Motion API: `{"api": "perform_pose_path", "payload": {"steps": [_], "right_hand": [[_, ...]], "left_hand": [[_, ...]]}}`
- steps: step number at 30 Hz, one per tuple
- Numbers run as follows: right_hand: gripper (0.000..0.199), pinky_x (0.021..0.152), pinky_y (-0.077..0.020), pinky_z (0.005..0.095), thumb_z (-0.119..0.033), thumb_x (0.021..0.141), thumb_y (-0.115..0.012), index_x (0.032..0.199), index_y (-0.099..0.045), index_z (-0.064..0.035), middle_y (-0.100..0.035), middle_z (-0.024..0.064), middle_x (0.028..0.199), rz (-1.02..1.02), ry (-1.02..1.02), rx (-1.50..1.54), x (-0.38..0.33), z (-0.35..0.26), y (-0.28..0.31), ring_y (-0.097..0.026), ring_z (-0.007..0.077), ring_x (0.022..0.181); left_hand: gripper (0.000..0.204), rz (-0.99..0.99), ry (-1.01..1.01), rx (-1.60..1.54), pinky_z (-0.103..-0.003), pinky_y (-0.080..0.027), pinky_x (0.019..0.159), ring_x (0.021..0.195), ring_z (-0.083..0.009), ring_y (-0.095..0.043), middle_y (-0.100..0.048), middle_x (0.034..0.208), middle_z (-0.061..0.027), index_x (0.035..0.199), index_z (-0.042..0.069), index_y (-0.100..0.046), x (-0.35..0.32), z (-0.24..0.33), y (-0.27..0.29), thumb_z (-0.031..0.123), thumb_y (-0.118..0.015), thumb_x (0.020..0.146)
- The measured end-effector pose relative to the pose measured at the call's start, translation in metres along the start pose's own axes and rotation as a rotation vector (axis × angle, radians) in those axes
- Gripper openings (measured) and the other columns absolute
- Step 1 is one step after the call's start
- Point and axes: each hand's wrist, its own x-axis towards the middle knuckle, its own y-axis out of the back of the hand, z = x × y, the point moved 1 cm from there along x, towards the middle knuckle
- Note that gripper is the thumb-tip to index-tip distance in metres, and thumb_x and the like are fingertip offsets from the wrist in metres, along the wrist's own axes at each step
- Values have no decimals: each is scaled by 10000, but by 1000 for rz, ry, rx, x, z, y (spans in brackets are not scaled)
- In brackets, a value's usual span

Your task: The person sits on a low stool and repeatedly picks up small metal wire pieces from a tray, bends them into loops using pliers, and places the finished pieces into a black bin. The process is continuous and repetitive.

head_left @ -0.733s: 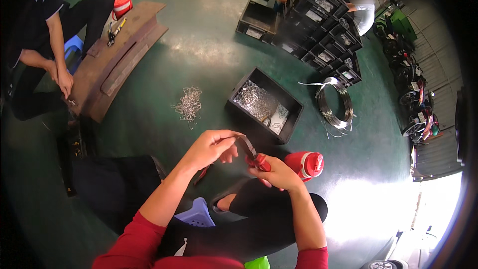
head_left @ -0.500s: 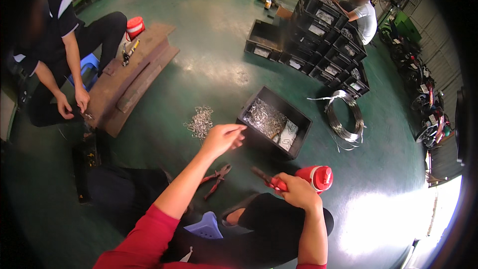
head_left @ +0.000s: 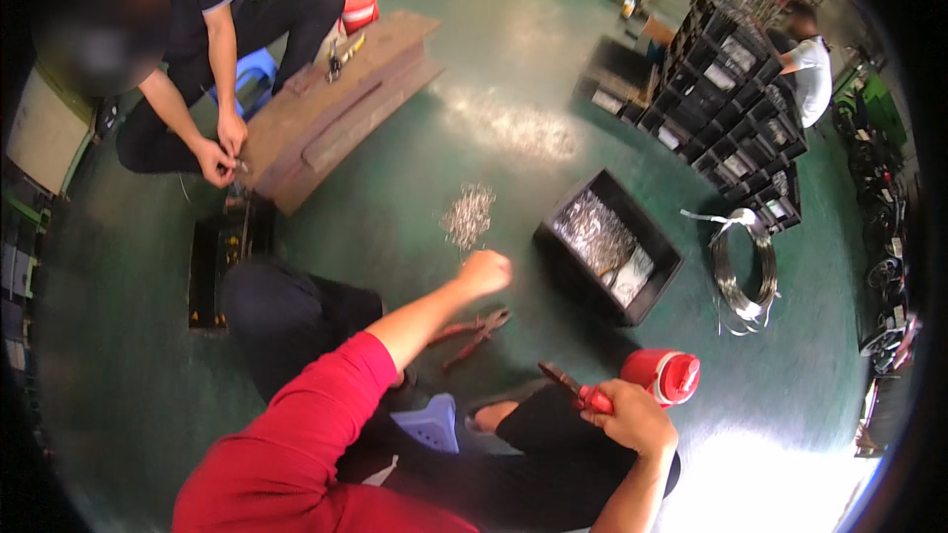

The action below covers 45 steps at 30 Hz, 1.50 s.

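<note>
My left hand (head_left: 484, 274) is closed, held above the floor between a small heap of bent metal wire pieces (head_left: 469, 217) and a pair of red-handled pliers (head_left: 481, 333) lying on the floor. Whatever its curled fingers may hold is hidden. My right hand (head_left: 635, 418) grips the red handle of another pair of pliers (head_left: 563, 377), its dark jaws pointing up and left. Ahead of it stands a black crate (head_left: 657, 304) with many wire pieces and a white paper inside. A red jug (head_left: 664, 375) is right beside my right hand.
A coil of wire (head_left: 748, 271) lies right of the crate, with stacked black crates (head_left: 726, 89) behind. At left a co-worker's hands (head_left: 222, 148) work by a rusty steel beam (head_left: 336, 109). A blue plastic stool (head_left: 432, 422) shows near my legs.
My view has swung left, shifting the scene rightward. My left hand has drawn back from the crate's near side, its fingers now curled. My right hand keeps its grip on the pliers.
</note>
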Motion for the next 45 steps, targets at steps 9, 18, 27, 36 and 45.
{"api": "perform_pose_path", "payload": {"steps": [9, 18, 27, 36, 45], "right_hand": [[290, 749, -479, 475, -233, 763, -771, 907, -631, -25, -635, 179, 902, -26, -83, -197, 27, -10, -9, -621, 390, 888], [245, 721, -496, 425, -149, 711, -743, 894, -604, -66, -598, 122, 853, -173, 11, -287, 39, -36, -9, -606, 326, 825], [89, 746, -471, 423, -144, 866, -594, 908, -562, -73, -562, 115, 862, -163, -68, -266, 52, -44, 9, -575, 306, 848], [251, 761, -453, 409, -119, 700, -756, 883, -590, -69, -552, 105, 881, -148, -85, -260, 46, -46, -2, -560, 305, 865], [258, 757, -449, 406, -125, 702, -760, 899, -602, -69, -546, 94, 868, -162, -129, -246, 43, -44, -1, -558, 295, 864]], "left_hand": [[263, 184, 604, 83, -470, -505, 900, 1041, -396, -615, -641, 1102, -200, 991, 82, -689, -29, -173, -9, 214, -603, 780], [654, 406, 275, 68, -487, -413, 1031, 1257, -396, -421, -458, 1355, -162, 1344, 133, -460, 114, -137, -6, 150, -755, 760], [273, 598, 69, -103, -364, -524, 761, 884, -252, -642, -628, 987, -102, 972, 52, -579, 111, -145, -7, -80, -633, 739], [124, 713, 121, -301, -282, -499, 652, 698, -117, -618, -672, 761, -48, 847, 29, -647, 62, -164, 55, -47, -559, 805], [249, 521, 419, 438, -458, -514, 860, 1040, -327, -618, -669, 1114, -93, 1000, 170, -707, 59, -172, 39, 82, -612, 787]]}}
